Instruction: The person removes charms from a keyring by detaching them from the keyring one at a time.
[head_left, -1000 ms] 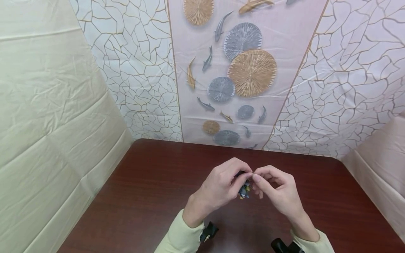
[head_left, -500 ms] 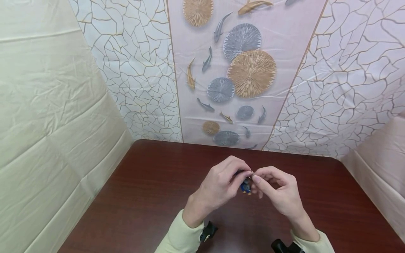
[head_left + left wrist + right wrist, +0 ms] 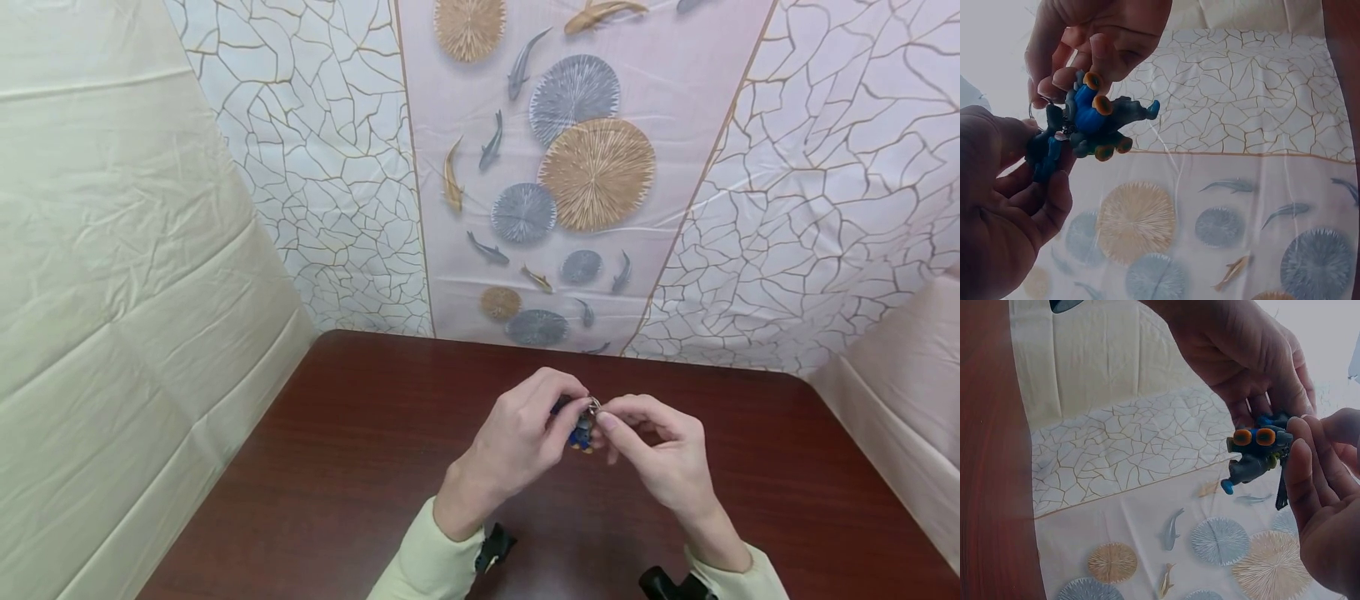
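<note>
Both hands hold a small keychain in front of me, above the table. A blue and grey figurine (image 3: 581, 437) with orange-tipped feet hangs from it below the fingers. My left hand (image 3: 517, 433) pinches the keychain's dark top part with thumb and index finger. The silvery metal ring (image 3: 594, 406) shows between the two hands. From the other side, my right hand (image 3: 663, 446) pinches at this ring with thumb and index finger. In the left wrist view a second dark blue piece (image 3: 1044, 147) sits by the left fingers. A dark strap (image 3: 1282, 487) hangs beside the figurine in the right wrist view.
The dark red-brown table (image 3: 360, 467) spreads below the hands. Behind it hangs a patterned cloth (image 3: 525, 275) with fish and round leaves, and a beige cloth (image 3: 135, 317) hangs at the left. Black wrist devices (image 3: 495, 548) are strapped at both cuffs.
The left fingers have drawn slightly up and left, so the metal ring now shows between the hands. The figurine has turned and risen a little. The right hand stays nearly in place.
</note>
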The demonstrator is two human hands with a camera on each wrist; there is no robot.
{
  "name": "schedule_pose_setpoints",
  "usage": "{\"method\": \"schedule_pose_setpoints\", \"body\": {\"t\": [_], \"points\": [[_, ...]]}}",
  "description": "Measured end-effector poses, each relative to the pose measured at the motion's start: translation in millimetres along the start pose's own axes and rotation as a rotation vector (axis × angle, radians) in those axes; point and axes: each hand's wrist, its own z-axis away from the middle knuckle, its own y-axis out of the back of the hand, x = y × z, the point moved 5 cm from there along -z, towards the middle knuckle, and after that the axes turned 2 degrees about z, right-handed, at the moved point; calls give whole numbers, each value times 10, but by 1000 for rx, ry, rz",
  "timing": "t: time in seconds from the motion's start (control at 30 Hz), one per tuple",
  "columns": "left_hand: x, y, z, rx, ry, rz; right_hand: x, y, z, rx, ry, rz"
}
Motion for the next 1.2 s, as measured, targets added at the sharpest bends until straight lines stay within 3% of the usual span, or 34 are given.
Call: {"method": "schedule_pose_setpoints", "body": {"t": [0.2,0.47,0.7,1.2], "points": [[-55,-19,13,-14,53,80,37,-2,16,-12,-36,64],[-33,-18,-4,-32,-29,77,90,-44,24,-66,-73,12],[-17,4,-20,-19,-71,59,89,-39,18,-63,-73,8],[-96,-10,9,-26,58,9,58,-52,19,-51,-6,-4]]}}
